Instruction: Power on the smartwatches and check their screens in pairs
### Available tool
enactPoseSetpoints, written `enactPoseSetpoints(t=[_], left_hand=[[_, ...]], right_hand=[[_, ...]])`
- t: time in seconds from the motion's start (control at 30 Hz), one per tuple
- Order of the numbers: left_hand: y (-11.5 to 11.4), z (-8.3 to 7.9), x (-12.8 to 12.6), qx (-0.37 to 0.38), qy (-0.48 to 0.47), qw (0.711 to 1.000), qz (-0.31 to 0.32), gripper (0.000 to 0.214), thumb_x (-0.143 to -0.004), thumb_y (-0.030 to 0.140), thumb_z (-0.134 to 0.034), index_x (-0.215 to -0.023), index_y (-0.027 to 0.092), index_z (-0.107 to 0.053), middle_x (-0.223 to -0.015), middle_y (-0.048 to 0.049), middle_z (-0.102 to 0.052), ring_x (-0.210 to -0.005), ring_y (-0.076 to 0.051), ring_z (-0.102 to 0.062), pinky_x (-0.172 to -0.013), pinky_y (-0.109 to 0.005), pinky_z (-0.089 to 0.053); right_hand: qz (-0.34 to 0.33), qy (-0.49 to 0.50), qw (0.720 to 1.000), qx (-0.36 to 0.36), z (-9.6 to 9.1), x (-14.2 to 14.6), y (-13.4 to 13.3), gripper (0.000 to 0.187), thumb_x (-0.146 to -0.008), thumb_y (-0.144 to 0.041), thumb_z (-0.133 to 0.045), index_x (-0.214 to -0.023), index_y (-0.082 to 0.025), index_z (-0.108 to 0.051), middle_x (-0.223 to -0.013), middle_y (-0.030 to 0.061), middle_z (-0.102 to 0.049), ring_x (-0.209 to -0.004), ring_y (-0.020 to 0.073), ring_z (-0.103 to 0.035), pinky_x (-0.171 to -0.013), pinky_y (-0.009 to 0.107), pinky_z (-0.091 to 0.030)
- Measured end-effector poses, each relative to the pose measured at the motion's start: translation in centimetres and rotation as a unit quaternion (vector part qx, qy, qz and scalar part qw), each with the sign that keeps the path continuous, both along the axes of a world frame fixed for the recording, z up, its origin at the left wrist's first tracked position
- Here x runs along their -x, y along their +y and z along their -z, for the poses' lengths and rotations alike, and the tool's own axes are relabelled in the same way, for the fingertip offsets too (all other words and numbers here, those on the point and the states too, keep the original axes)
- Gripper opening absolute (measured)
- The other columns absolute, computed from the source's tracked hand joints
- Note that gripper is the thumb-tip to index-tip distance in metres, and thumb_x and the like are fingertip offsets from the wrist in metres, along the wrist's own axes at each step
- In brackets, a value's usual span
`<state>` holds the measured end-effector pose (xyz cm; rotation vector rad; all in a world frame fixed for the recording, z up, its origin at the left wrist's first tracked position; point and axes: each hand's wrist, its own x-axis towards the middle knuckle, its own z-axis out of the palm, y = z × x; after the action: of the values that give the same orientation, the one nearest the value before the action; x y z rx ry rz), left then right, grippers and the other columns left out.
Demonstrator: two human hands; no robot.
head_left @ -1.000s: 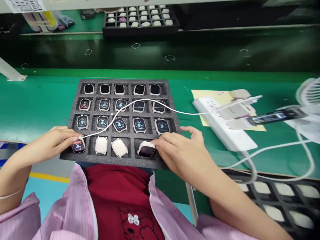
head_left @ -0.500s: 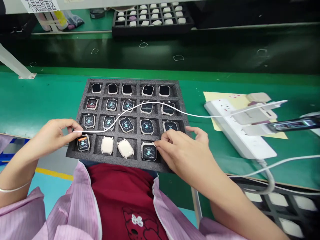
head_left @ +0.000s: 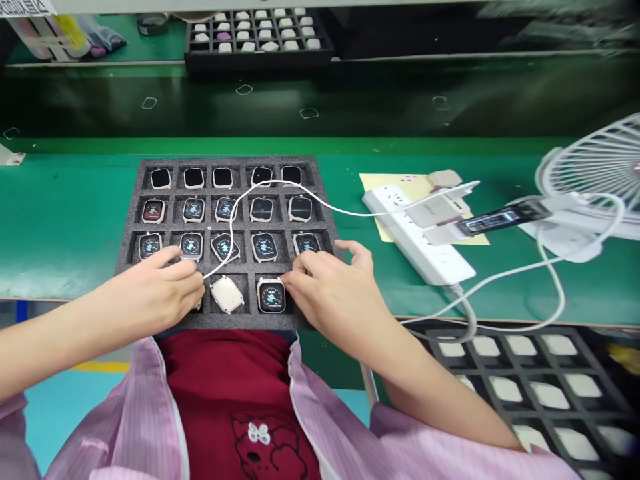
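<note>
A grey foam tray [head_left: 227, 328] holds rows of square smartwatches on the green bench before me. My left hand [head_left: 173, 290] is closed over the left of the front row, and a white charging cable [head_left: 233, 230] runs into its fingertips. That hand hides the front-left compartments and the cable's tip. With pinched fingers, my right hand [head_left: 327, 287] touches the right edge of a lit smartwatch [head_left: 273, 298] in the front row. Between the hands lies a face-down smartwatch [head_left: 227, 295]. Back-row screens are dark; most others are lit.
A white power strip [head_left: 425, 240] with chargers and a black plug-in meter [head_left: 503, 217] stands to the right. Beyond it is a white fan [head_left: 600, 173]. Lower right sits a tray [head_left: 545, 363] of pale pieces; another black tray [head_left: 260, 61] rests on the back shelf.
My left hand has moved right along the front row with the cable, from the leftmost smartwatch. My right hand stays at the same smartwatch. The view has swung right, bringing in the fan.
</note>
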<state>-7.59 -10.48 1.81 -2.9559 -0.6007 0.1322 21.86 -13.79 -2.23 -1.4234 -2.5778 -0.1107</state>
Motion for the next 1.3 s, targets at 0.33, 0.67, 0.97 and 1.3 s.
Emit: enactPoseSetpoints(t=[0.33, 0.67, 0.97, 1.3], left_hand=[[2.5, -0.1, -1.6, 0.072, 0.068, 0.995, 0.034, 0.019, -0.086, 0.009, -0.056, -0.074, 0.022, -0.063, -0.082, -0.0072, -0.065, -0.086, -0.027, -0.056, -0.082, -0.042, -0.041], [0.5, -0.3, -1.3, 0.164, 0.132, 0.954, -0.212, 0.035, -0.078, 0.050, -0.069, -0.062, 0.019, -0.062, -0.066, -0.0119, -0.066, -0.067, -0.030, -0.064, -0.063, -0.041, -0.047], [-1.1, -1.1, 2.2, 0.185, -0.151, 0.940, -0.242, 0.034, -0.102, 0.036, -0.041, -0.096, 0.019, -0.069, -0.092, -0.0086, -0.073, -0.087, -0.023, -0.067, -0.076, -0.034, -0.050], [-1.0, 0.7, 2.6, 0.399, -0.283, 0.858, -0.157, 0.015, -0.096, 0.028, -0.064, -0.090, 0.021, -0.076, -0.088, -0.0051, -0.077, -0.084, -0.016, -0.067, -0.077, -0.027, -0.052]], right_hand=[[-0.008, -0.012, 1.000, 0.000, 0.0, 0.2, 0.6, 0.026, -0.093, -0.012, -0.053, -0.076, -0.020, -0.071, -0.080, 0.0022, -0.067, -0.079, 0.0183, -0.055, -0.101, 0.047, -0.020], [0.012, -0.039, 0.998, -0.055, -0.2, 0.6, 0.0, 0.032, -0.095, -0.010, -0.051, -0.071, -0.020, -0.069, -0.073, 0.0000, -0.065, -0.072, 0.0170, -0.050, -0.101, 0.045, -0.018], [-0.084, 0.064, 0.993, -0.056, -1.5, 1.5, -0.7, 0.030, -0.098, -0.008, -0.050, -0.092, -0.026, -0.073, -0.087, -0.0012, -0.073, -0.078, 0.0145, -0.058, -0.105, 0.047, -0.022], [-0.182, 0.009, 0.983, -0.038, -0.4, 3.9, 0.5, 0.036, -0.096, -0.001, -0.041, -0.086, -0.019, -0.071, -0.079, -0.0006, -0.069, -0.073, 0.0155, -0.052, -0.113, 0.051, -0.018]])
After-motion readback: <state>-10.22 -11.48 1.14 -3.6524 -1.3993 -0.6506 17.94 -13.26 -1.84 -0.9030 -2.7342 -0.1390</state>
